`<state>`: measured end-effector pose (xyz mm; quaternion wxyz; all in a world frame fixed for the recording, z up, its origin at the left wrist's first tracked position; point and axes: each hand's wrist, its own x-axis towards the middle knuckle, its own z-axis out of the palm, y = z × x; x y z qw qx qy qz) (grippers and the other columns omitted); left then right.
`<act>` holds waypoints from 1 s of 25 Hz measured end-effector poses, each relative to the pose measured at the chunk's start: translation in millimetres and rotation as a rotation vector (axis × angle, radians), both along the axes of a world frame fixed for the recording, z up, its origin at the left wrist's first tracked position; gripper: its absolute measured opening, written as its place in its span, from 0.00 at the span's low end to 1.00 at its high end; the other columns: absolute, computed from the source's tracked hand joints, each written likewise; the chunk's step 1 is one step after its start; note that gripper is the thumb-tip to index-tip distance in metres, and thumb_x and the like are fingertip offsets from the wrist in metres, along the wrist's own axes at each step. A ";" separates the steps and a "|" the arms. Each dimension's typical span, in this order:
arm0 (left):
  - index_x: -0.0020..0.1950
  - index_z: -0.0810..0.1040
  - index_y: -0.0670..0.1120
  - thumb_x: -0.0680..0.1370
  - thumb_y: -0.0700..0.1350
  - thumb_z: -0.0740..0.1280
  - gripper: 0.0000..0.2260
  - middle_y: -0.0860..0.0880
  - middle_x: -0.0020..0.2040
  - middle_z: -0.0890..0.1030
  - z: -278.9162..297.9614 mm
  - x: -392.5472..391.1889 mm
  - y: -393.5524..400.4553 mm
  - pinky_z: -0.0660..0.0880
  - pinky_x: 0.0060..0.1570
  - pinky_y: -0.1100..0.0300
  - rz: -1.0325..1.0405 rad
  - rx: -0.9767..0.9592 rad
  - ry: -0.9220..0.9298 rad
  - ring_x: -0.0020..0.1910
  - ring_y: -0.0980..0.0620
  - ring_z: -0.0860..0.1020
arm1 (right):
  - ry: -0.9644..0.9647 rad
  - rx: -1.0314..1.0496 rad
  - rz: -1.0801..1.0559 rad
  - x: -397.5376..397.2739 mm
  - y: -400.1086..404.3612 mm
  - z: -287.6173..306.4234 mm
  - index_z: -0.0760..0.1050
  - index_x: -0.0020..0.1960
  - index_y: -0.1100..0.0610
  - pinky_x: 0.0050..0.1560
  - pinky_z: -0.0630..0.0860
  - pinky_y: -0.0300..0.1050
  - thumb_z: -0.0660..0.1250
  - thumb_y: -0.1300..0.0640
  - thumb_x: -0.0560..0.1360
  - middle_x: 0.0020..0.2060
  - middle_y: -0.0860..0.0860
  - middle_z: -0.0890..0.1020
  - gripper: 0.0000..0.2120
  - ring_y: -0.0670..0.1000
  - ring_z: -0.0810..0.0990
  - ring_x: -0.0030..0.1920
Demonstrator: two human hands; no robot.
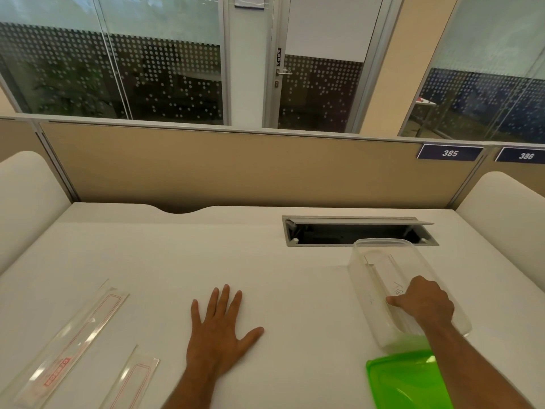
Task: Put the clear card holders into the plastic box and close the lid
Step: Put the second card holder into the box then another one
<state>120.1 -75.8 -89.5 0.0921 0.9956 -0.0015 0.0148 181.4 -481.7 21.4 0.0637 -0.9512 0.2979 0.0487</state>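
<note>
Clear card holders, 2 pcs: long one (69,343) at desk (295,284) front-left corner, shorter one (132,379) beside it, long axes running away and rightward. My left hand (218,332) flat, splayed, gripping nothing, just right of them, so nearer. My right hand (421,302) inside plastic box (380,249), fingers curled; contents of grasp can't tell. Green lid (407,379) off, at front edge.

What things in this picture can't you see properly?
- Head view: the right hand covers the handwritten word on the clear plastic box.
- The flat green lid is cut off by the bottom edge and crossed by the forearm.
- Two long clear card holders with red outlines run off the bottom; their red print is too small to read.
</note>
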 end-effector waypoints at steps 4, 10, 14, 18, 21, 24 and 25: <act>0.80 0.46 0.58 0.68 0.80 0.38 0.44 0.54 0.81 0.43 3.8 -0.8 -0.4 0.33 0.74 0.40 -0.002 -0.008 0.007 0.79 0.53 0.39 | 0.005 -0.009 0.023 1.8 0.1 -2.7 0.70 0.46 0.55 0.40 0.74 0.47 0.77 0.37 0.62 0.46 0.55 0.80 0.28 0.58 0.81 0.47; 0.80 0.43 0.58 0.68 0.79 0.37 0.44 0.54 0.81 0.41 5.4 -1.8 -1.0 0.33 0.74 0.39 -0.003 0.004 0.024 0.79 0.53 0.37 | 0.036 -0.029 0.062 2.9 -2.1 -6.2 0.69 0.46 0.54 0.40 0.73 0.46 0.75 0.36 0.64 0.45 0.53 0.79 0.26 0.57 0.80 0.48; 0.80 0.45 0.58 0.68 0.80 0.38 0.45 0.54 0.81 0.42 4.4 -1.6 -0.1 0.32 0.74 0.40 -0.002 -0.013 0.025 0.79 0.53 0.38 | 0.033 -0.020 0.064 3.2 -1.6 -6.6 0.73 0.49 0.56 0.42 0.74 0.46 0.74 0.36 0.65 0.45 0.53 0.79 0.26 0.57 0.81 0.47; 0.80 0.46 0.57 0.68 0.80 0.38 0.45 0.54 0.81 0.43 4.9 -0.7 0.5 0.32 0.74 0.40 -0.005 -0.017 0.042 0.79 0.53 0.38 | -0.124 -0.086 0.075 3.7 8.3 -0.5 0.71 0.45 0.55 0.41 0.74 0.45 0.69 0.39 0.72 0.37 0.51 0.75 0.19 0.54 0.76 0.40; 0.80 0.47 0.57 0.67 0.80 0.39 0.46 0.54 0.81 0.44 8.0 0.9 0.6 0.32 0.74 0.41 -0.006 -0.054 0.057 0.79 0.53 0.39 | -0.377 0.027 0.121 10.4 26.0 9.0 0.77 0.58 0.57 0.48 0.77 0.50 0.66 0.43 0.76 0.50 0.57 0.83 0.20 0.60 0.81 0.49; 0.80 0.46 0.57 0.67 0.80 0.40 0.46 0.54 0.81 0.44 14.8 3.9 2.1 0.35 0.75 0.41 -0.021 -0.066 0.103 0.79 0.52 0.40 | -0.536 0.190 0.248 13.6 51.7 18.6 0.75 0.66 0.56 0.60 0.75 0.55 0.64 0.44 0.77 0.60 0.58 0.81 0.22 0.61 0.79 0.59; 0.80 0.46 0.56 0.66 0.80 0.39 0.47 0.53 0.81 0.44 16.5 3.8 2.4 0.37 0.75 0.41 -0.023 -0.060 0.114 0.80 0.52 0.41 | -0.553 0.220 0.312 13.3 61.2 20.2 0.74 0.67 0.56 0.62 0.73 0.54 0.64 0.44 0.78 0.62 0.57 0.80 0.23 0.60 0.78 0.61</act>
